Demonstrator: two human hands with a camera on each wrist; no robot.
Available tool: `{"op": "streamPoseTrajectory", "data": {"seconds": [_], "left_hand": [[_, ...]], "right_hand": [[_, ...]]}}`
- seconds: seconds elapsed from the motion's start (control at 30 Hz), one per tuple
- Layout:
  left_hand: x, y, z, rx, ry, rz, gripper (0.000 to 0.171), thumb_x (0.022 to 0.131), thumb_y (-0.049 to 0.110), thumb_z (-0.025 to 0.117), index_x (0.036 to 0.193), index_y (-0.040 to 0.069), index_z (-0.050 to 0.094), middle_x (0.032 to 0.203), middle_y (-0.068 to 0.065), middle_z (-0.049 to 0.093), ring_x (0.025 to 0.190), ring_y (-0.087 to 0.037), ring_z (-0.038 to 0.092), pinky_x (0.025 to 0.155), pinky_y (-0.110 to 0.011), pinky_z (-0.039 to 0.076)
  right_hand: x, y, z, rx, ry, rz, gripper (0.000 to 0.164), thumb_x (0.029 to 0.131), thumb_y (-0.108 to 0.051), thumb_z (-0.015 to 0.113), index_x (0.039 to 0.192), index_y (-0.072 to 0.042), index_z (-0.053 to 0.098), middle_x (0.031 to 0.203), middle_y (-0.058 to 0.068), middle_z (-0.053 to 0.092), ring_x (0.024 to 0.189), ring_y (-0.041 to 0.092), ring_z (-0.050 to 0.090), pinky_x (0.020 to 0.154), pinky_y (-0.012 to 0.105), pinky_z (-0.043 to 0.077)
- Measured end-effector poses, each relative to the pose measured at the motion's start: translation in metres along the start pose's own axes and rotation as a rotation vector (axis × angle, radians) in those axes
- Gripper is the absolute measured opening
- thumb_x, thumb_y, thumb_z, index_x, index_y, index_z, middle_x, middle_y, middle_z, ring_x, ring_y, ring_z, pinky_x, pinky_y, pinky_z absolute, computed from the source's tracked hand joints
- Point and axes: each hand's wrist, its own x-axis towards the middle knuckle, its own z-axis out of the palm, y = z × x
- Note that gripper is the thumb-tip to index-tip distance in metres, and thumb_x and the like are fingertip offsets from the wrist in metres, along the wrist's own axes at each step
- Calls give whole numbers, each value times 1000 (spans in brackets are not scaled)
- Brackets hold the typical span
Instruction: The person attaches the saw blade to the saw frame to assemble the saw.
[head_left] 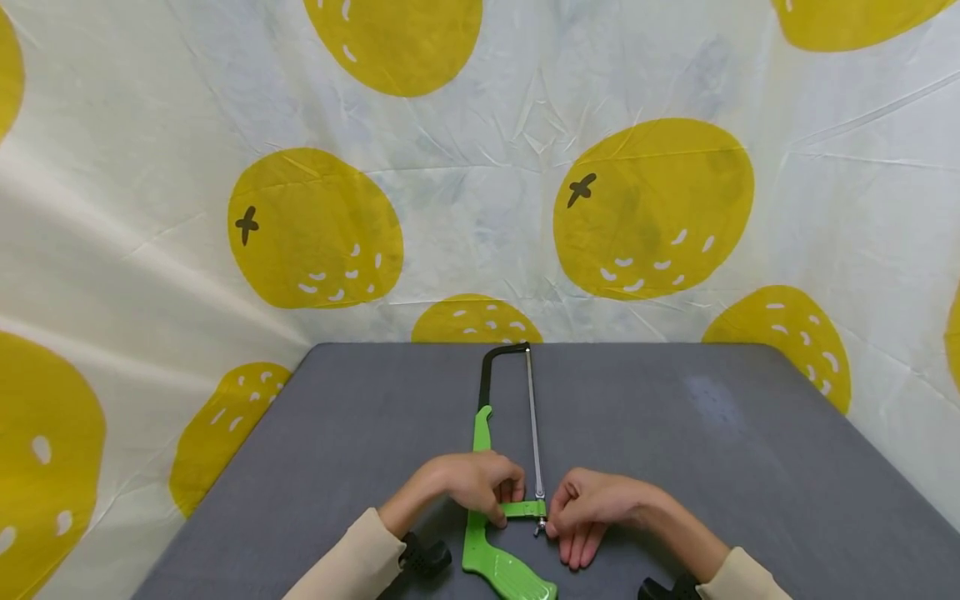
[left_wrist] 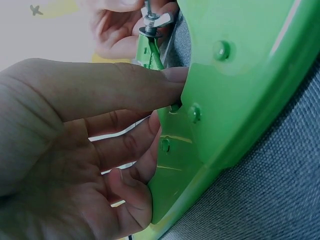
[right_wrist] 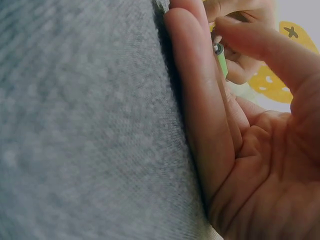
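Note:
A hacksaw (head_left: 480, 483) lies on the grey table, its green handle toward me and its black front bow at the far end. Its silver blade (head_left: 534, 417) runs along the right side to a short green arm, where a wing nut (left_wrist: 159, 21) sits on a threaded bolt. My left hand (head_left: 483, 483) holds the green frame around this arm, the thumb (left_wrist: 150, 85) pressed against the green metal. My right hand (head_left: 588, 508) has its thumb and index finger pinched at the wing nut and bolt end, with the other fingers extended low along the table.
The grey cloth-covered table (head_left: 660, 433) spreads out around the saw, with a pale patch at the right. Behind it hangs a white curtain (head_left: 480, 225) with yellow fruit prints. Black wrist cameras (head_left: 426, 557) sit by both sleeves.

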Motion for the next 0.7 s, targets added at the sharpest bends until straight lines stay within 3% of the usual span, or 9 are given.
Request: {"op": "streamPoseTrajectory", "data": {"seconds": [0.4,0.7], "left_hand": [[0,1,-1,6,2,-6,23,84,9,85,96,17,67,83,12,61,73,1,58,68,-16,52],[0,1,-3,1,0,-1,23,84,9,85,95,17,67,82,12,61,72,0,58,68,-16,52]], "right_hand": [[2,1,0,18,22,12,7,92,-9,68,92,-2,70,69,3,74,60,9,73,54,23,60],[2,-1,0,9,13,14,9,91,-7,66,92,0,72,68,2,74,59,8,72,52,22,59]]}}
